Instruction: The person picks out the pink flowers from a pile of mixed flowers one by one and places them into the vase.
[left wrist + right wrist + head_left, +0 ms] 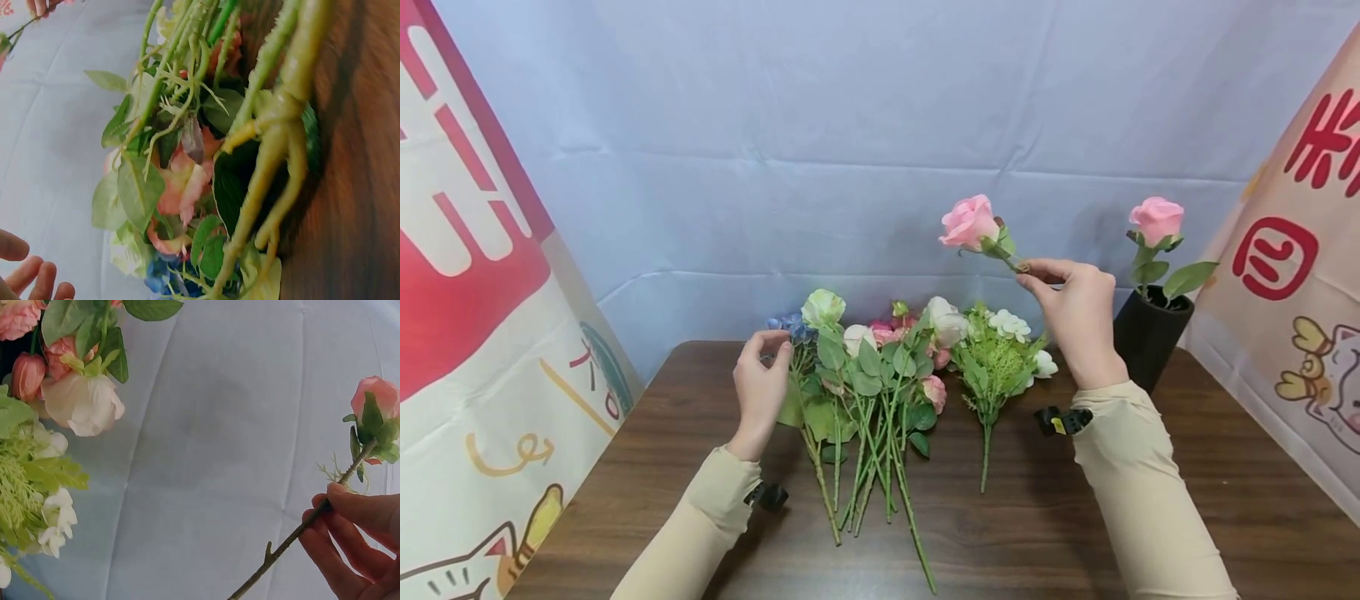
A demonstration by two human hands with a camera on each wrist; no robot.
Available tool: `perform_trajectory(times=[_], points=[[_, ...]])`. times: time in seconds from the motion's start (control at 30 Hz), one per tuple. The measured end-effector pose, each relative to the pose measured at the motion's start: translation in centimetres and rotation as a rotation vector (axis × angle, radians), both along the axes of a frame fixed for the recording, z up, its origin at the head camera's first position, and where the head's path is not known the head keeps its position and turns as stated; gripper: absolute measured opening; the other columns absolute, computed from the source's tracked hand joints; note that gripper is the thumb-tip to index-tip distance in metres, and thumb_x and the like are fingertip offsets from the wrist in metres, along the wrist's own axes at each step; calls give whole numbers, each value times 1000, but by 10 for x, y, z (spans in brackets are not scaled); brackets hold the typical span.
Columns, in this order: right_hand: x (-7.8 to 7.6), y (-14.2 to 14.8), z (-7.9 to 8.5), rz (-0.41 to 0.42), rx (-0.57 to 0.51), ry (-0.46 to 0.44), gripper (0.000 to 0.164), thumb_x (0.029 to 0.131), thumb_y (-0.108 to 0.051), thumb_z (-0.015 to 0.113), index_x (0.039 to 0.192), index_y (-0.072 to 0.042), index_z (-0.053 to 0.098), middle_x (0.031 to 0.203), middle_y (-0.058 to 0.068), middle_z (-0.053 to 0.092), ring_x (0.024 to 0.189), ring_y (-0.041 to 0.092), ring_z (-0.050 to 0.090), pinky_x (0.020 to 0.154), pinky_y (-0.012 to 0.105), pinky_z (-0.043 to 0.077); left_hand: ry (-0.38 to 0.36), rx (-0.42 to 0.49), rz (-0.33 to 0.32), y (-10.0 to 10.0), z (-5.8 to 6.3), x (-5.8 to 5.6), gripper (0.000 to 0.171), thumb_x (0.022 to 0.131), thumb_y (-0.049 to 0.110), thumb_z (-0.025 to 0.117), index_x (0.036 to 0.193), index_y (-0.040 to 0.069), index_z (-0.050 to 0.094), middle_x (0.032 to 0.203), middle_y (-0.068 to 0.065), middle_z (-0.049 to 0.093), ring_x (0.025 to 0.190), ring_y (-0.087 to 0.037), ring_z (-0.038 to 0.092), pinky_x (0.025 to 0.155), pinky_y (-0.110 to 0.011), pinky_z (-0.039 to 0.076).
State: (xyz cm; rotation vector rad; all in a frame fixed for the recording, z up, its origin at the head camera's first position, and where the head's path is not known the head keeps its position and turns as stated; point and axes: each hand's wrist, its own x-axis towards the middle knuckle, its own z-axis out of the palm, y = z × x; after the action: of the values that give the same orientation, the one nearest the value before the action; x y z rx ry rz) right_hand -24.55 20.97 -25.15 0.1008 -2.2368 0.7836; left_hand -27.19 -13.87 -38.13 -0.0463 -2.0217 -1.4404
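My right hand [1078,312] pinches the stem of a pink artificial rose [972,223] between thumb and fingers, holding it up before the backdrop. The right wrist view shows the rose [375,409] tilted, with its bare stem [284,545] running down past the fingers. My left hand [762,385] is raised beside the blue flower [797,327], its fingers loosely bent and holding nothing. Another pink rose [1157,221] stands in a black vase [1152,337] at the right.
Several white, pink and green flowers lie in a pile, their long stems [891,467] pointing toward me across the brown table [647,467]. Right of them lies a leafy bunch with white blossoms [992,358]. A pale blue cloth [850,125] hangs behind, with printed cloths at both sides.
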Motion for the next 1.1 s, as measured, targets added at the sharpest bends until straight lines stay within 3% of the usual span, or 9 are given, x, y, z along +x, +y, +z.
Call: perform_trajectory(times=[0.17, 0.5, 0.57, 0.73, 0.8, 1.1], points=[[1, 4, 5, -24, 5, 15, 21, 80, -26, 64, 97, -14, 70, 90, 10, 68, 78, 23, 63, 60, 33, 45, -7, -43, 26, -8, -4, 2, 17, 84, 19, 58, 100, 15, 63, 96, -2, 57, 85, -14, 53, 71, -31, 42], [2, 18, 14, -48, 12, 65, 22, 80, -26, 64, 97, -14, 70, 89, 9, 69, 78, 21, 63, 58, 11, 35, -16, -87, 64, -31, -11, 6, 20, 85, 20, 57, 102, 13, 63, 101, -4, 57, 94, -23, 52, 77, -35, 41], [3, 22, 16, -56, 0, 71, 21, 80, -26, 65, 96, -14, 70, 88, 9, 69, 77, 19, 63, 57, 10, 35, -23, -95, 79, -36, -12, 7, 20, 84, 20, 57, 102, 12, 63, 100, -5, 57, 93, -24, 51, 75, -34, 39], [4, 31, 23, -99, -19, 74, 23, 79, -27, 65, 98, -15, 70, 89, 7, 69, 68, -11, 52, 54, 11, 35, -32, -116, 120, -47, -14, 8, 20, 82, 17, 59, 101, 12, 64, 98, -7, 58, 86, -21, 50, 73, -34, 36], [4, 35, 26, -112, -25, 75, 23, 79, -28, 65, 98, -15, 70, 89, 7, 69, 65, -19, 43, 62, 12, 35, -28, -123, 130, -51, -15, 9, 20, 82, 16, 59, 101, 12, 64, 97, -7, 59, 87, -21, 50, 75, -36, 37], [5, 50, 35, -157, -49, 73, 29, 77, -35, 65, 99, -17, 70, 90, 10, 69, 61, -18, 42, 50, 11, 33, -19, -148, 161, -68, -17, 11, 21, 83, 16, 58, 102, 11, 64, 100, -7, 59, 95, -25, 51, 78, -42, 39]])
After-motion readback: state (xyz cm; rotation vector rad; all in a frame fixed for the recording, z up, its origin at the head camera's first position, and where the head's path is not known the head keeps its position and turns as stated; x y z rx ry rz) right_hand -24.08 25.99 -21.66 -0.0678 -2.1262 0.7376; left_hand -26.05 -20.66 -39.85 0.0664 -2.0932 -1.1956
